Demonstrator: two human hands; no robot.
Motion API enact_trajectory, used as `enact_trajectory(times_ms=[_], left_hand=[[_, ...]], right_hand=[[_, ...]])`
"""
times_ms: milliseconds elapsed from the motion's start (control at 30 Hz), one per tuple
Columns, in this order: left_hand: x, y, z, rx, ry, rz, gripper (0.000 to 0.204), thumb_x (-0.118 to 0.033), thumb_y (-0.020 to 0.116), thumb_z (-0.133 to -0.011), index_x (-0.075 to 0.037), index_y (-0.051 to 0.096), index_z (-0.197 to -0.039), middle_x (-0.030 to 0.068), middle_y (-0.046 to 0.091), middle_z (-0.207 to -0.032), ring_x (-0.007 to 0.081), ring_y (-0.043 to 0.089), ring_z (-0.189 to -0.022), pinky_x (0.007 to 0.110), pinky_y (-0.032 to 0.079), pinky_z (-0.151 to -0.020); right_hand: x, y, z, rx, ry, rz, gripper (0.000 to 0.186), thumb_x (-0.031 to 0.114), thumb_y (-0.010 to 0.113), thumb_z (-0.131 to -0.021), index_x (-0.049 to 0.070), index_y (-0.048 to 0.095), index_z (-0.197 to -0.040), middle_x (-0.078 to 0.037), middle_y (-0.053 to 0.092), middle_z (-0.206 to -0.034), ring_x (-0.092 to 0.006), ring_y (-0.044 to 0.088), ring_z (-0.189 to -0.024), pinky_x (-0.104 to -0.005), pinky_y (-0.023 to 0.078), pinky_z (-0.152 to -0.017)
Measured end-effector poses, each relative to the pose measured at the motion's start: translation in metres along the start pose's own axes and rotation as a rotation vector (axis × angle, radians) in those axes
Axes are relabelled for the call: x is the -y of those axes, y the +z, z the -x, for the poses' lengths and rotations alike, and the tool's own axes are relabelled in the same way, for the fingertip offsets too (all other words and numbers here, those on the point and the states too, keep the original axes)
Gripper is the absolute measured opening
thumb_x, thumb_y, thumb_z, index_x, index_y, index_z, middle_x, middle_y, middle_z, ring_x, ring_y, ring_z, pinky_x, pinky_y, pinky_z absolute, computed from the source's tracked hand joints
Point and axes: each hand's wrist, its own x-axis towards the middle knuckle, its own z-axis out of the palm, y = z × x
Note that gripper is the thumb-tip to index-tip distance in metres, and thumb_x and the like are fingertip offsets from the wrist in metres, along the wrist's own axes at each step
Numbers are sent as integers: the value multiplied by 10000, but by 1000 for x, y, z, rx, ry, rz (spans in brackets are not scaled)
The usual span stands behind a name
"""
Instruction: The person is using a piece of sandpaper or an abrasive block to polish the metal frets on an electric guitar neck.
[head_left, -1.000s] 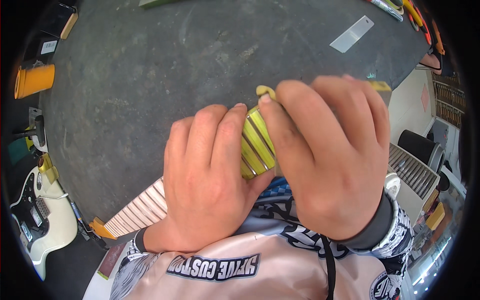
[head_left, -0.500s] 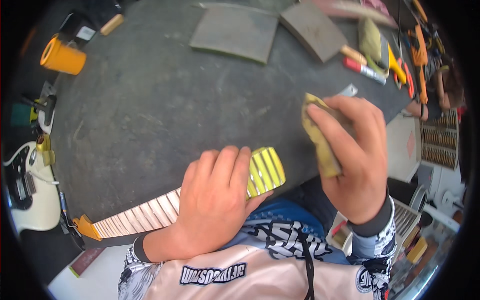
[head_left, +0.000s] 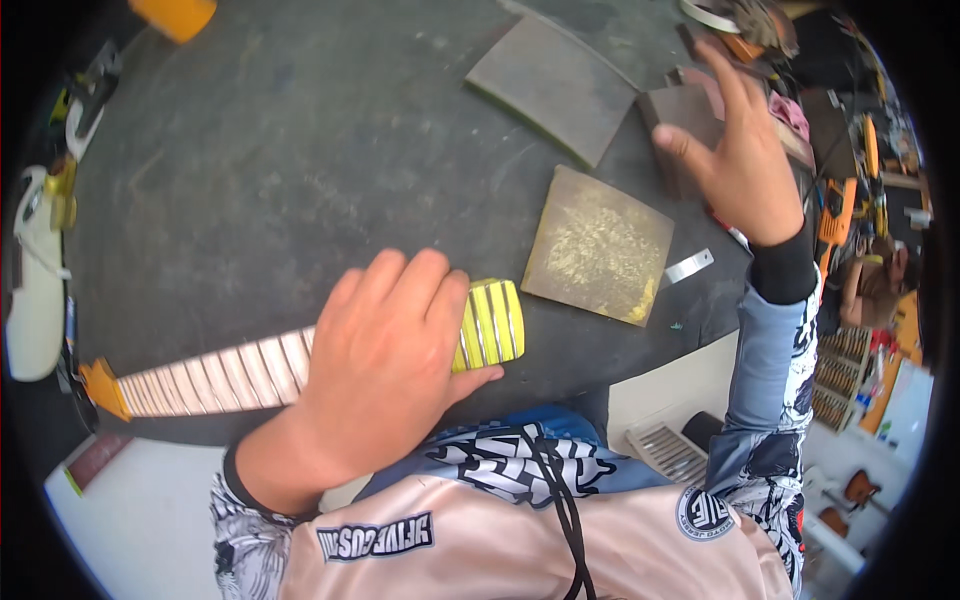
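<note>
Guitar neck [head_left: 262, 370] lies fret side up along the near edge of the dark worktop [head_left: 270, 210], its orange headstock end [head_left: 105, 390] at the far left and its yellow-green fretted end [head_left: 490, 325] near the middle. The person's left hand [head_left: 385, 350] is closed over the neck just short of that yellow-green part, fingers across the far side and the thumb along the near side.

The right hand [head_left: 748, 165] is wide, thumb spread away from the raised fingers, with nothing in its grip. It is over or beside a dark grey block [head_left: 682, 125]; whether they touch cannot be told. A square abrasive pad [head_left: 598, 245], dusted yellow, lies flat between the two hands, just beside the neck's yellow-green end. A larger grey sheet [head_left: 555, 85] lies beyond it, and a metal strip [head_left: 690, 266] lies by its right side. A white guitar body [head_left: 35, 300] is at the far left.
</note>
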Motion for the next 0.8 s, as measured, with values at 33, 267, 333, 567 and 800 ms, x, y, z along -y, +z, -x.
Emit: enact_trajectory(times_ms=[33,267,333,567,800], left_hand=[[6,2,-1,-3,-4,21,664,-301,940,-579,5,659,-1097,109,590,-1027,315,574,-931,413,465,-812],[18,23,13,-88,116,-43,604,-304,936,-553,-21,663,-1011,110,589,-1003,318,596,-945,414,482,-827],[15,19,11,-78,116,-79,611,-336,936,-548,-17,664,-992,120,590,-988,329,608,-960,423,494,-850],[-15,26,25,-92,127,-101,707,-413,942,-573,-15,694,-1102,120,636,-1089,332,608,-1054,416,495,-917],[-27,53,57,-289,118,-337,838,-563,848,-628,-61,677,-1276,101,645,-1157,304,601,-1101,457,451,-987]], right_hand=[[-2,5,-3,90,-22,78,847,356,865,-804,68,473,-1498,-248,604,-1314,-437,597,-1191,-464,498,-1031],[40,-13,25,-90,-84,-505,904,27,799,-819,48,332,-1592,-170,540,-1434,-262,611,-1208,-379,521,-1030],[60,-18,46,-99,-203,-545,927,34,837,-780,14,340,-1563,-163,542,-1405,-260,604,-1219,-390,516,-1049],[78,-13,137,2,-605,-512,851,227,975,-642,282,514,-1355,-233,421,-1521,-479,441,-1393,-583,410,-1129],[72,12,146,70,-628,-799,548,368,959,-647,379,707,-1133,-196,478,-1389,-472,509,-1300,-601,457,-1016]])
